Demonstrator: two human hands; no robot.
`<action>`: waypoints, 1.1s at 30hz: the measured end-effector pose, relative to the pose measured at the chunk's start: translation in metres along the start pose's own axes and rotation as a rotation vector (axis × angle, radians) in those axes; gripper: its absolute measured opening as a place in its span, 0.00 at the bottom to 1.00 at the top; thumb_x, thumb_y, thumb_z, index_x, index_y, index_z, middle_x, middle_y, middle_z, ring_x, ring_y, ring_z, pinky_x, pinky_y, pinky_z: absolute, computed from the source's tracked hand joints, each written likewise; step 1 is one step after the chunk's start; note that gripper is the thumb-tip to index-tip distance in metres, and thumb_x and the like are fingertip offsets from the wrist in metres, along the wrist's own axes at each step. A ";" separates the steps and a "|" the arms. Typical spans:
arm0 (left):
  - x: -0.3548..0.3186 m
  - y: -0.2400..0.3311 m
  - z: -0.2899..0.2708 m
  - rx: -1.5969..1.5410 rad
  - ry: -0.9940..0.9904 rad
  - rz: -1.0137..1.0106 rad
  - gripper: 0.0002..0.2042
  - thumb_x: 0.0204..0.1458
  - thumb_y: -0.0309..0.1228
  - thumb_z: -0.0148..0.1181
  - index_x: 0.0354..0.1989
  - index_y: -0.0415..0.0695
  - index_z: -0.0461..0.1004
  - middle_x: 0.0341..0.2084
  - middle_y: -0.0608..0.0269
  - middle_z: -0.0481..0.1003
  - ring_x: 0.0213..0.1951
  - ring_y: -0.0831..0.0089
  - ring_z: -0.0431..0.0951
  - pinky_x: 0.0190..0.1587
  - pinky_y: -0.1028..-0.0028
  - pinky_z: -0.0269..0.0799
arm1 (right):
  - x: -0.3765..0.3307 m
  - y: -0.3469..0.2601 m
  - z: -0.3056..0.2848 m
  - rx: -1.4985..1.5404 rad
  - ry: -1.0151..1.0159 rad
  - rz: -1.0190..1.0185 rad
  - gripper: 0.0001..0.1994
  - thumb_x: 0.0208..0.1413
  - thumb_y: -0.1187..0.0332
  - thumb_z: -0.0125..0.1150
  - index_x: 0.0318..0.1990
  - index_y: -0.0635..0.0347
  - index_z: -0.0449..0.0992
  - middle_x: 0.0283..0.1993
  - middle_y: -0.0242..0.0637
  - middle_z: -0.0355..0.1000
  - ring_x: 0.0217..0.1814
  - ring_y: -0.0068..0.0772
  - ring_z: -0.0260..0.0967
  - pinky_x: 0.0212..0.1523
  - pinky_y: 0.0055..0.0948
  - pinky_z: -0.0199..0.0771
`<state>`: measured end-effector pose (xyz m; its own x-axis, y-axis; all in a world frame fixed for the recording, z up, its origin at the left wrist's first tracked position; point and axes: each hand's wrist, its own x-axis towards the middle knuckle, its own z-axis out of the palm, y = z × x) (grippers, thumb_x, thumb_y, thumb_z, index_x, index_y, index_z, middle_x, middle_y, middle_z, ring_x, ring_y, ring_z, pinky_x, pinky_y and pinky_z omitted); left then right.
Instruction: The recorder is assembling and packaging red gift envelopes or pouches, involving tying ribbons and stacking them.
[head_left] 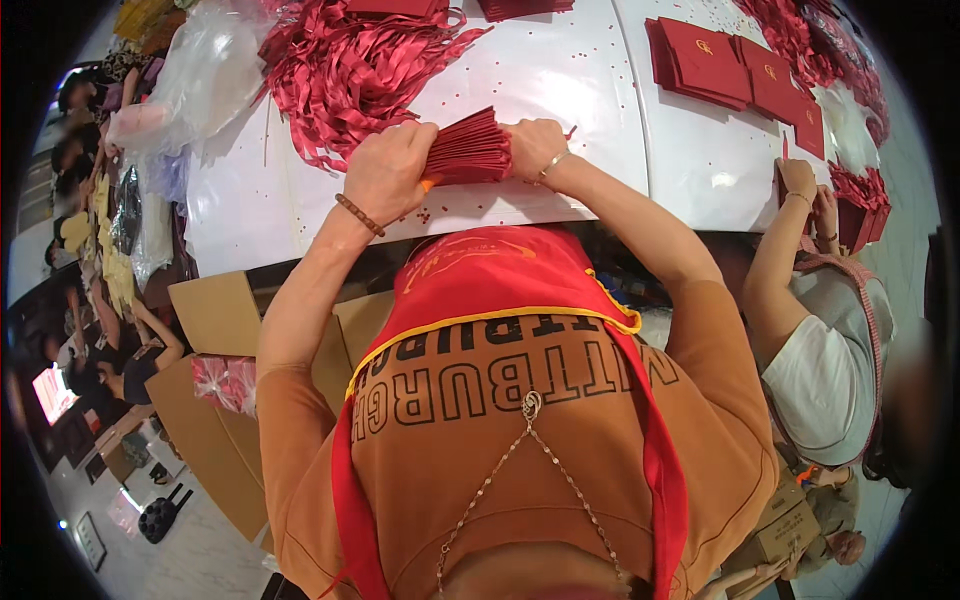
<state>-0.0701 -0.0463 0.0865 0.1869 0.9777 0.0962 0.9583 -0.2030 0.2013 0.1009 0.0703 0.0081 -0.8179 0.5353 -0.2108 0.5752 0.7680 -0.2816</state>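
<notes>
A thick stack of flat red paper pieces (468, 150) is gripped between my two hands near the table's front edge, its many edges fanned slightly toward me. My left hand (390, 165), with a brown bead bracelet at the wrist, is closed round the stack's left end. A small orange thing shows under its fingers, too covered to name. My right hand (535, 148), wearing a light bangle, is closed on the right end. Just beyond my left hand lies a big heap of red ribbons (350, 75).
Small red dots are scattered over the white table (560, 60). Red stacks with gold emblems (700, 65) lie at the far right, near a co-worker's hands (798, 180). Clear plastic bags (205, 75) lie at the left. Open cardboard boxes (205, 420) stand below the table.
</notes>
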 end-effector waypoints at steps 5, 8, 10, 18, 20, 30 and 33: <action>-0.010 -0.006 0.016 -0.007 -0.023 -0.087 0.27 0.29 0.36 0.68 0.40 0.43 0.65 0.27 0.56 0.68 0.31 0.59 0.71 0.31 0.64 0.66 | 0.018 -0.003 0.008 -0.151 -0.109 -0.047 0.11 0.46 0.57 0.51 0.29 0.51 0.74 0.29 0.39 0.74 0.32 0.40 0.73 0.30 0.36 0.68; -0.009 0.011 0.003 0.059 -0.047 -0.201 0.26 0.28 0.36 0.69 0.38 0.42 0.65 0.28 0.58 0.67 0.30 0.59 0.71 0.32 0.63 0.66 | 0.017 0.002 0.007 -0.236 0.015 -0.203 0.09 0.43 0.59 0.54 0.28 0.51 0.74 0.30 0.39 0.73 0.35 0.39 0.71 0.31 0.34 0.66; -0.010 0.006 0.013 0.037 0.025 -0.181 0.26 0.27 0.35 0.69 0.38 0.42 0.65 0.29 0.58 0.67 0.30 0.59 0.70 0.33 0.63 0.66 | 0.022 0.012 0.014 -0.251 0.208 -0.376 0.11 0.38 0.59 0.57 0.29 0.51 0.74 0.30 0.40 0.70 0.37 0.41 0.67 0.33 0.37 0.66; -0.008 -0.003 0.018 -0.136 -0.009 -0.126 0.19 0.33 0.33 0.64 0.31 0.41 0.63 0.25 0.54 0.69 0.30 0.56 0.72 0.30 0.61 0.68 | 0.026 0.003 0.001 -0.288 -0.210 -0.196 0.12 0.42 0.61 0.56 0.35 0.52 0.71 0.26 0.42 0.73 0.30 0.42 0.72 0.28 0.39 0.71; -0.019 -0.005 0.002 -0.182 -0.016 -0.200 0.19 0.33 0.34 0.64 0.32 0.41 0.63 0.25 0.54 0.70 0.30 0.55 0.73 0.31 0.61 0.68 | 0.027 -0.017 -0.031 -0.397 -0.343 -0.184 0.14 0.43 0.60 0.55 0.38 0.51 0.70 0.29 0.42 0.73 0.33 0.43 0.72 0.31 0.39 0.71; -0.136 -0.132 -0.072 -1.503 0.258 -0.882 0.21 0.43 0.26 0.60 0.47 0.37 0.65 0.37 0.59 0.73 0.36 0.72 0.75 0.38 0.74 0.73 | 0.124 -0.071 -0.038 1.308 0.493 0.080 0.26 0.49 0.49 0.54 0.44 0.65 0.67 0.40 0.37 0.66 0.39 0.29 0.64 0.39 0.29 0.65; -0.168 -0.155 -0.071 -1.649 0.284 -1.072 0.21 0.45 0.27 0.59 0.48 0.38 0.64 0.38 0.57 0.72 0.36 0.71 0.76 0.37 0.73 0.74 | 0.114 -0.143 0.008 1.476 -0.383 0.035 0.32 0.50 0.39 0.44 0.55 0.52 0.63 0.53 0.33 0.63 0.51 0.26 0.60 0.45 0.31 0.61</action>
<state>-0.2652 -0.1834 0.1081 -0.4199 0.7111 -0.5639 -0.4863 0.3483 0.8013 -0.0747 0.0194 0.0171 -0.8856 0.2464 -0.3937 0.2801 -0.3927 -0.8759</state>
